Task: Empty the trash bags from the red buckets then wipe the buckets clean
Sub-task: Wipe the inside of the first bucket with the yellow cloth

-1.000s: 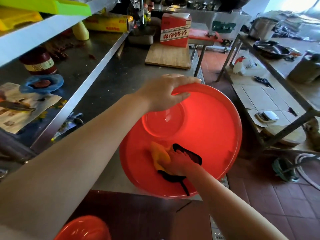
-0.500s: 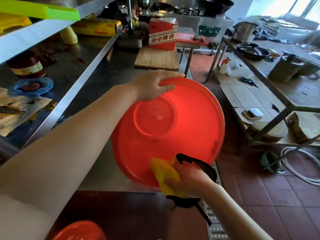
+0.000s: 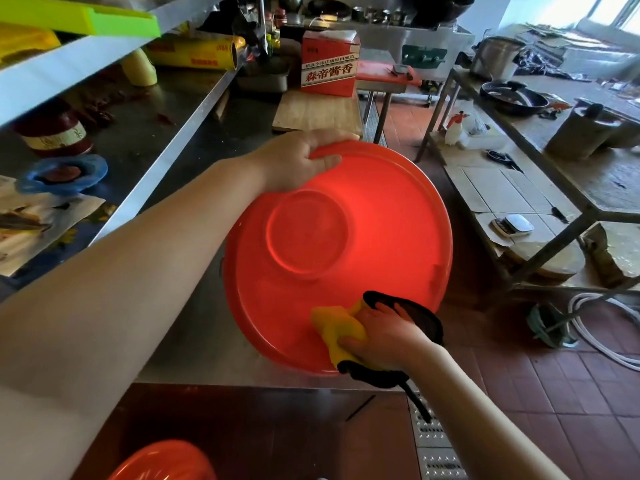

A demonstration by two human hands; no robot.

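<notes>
Your right hand (image 3: pixel 384 336) has its fingers (image 3: pixel 353 342) curled around a folded yellow-and-black cleaning cloth (image 3: pixel 337 325), now slid from the inner wall down to the near rim of the round red plastic bucket (image 3: pixel 381 216) tilted on the steel counter (image 3: pixel 207 341). Your left hand (image 3: pixel 298 161) still grips the far rim, so wiping is nearing the edge. Behind, a red-and-white carton (image 3: pixel 329 64) reads 森帝酱香.

**Camera arrangement: a single head-worn view**

One wide-angle camera on the person's head faces forward and steeply down, close above a red bucket (image 3: pixel 346 244) on a steel counter (image 3: pixel 207 327). Shelves lie left, tiled floor (image 3: pixel 554 410) right, kitchen far.
</notes>
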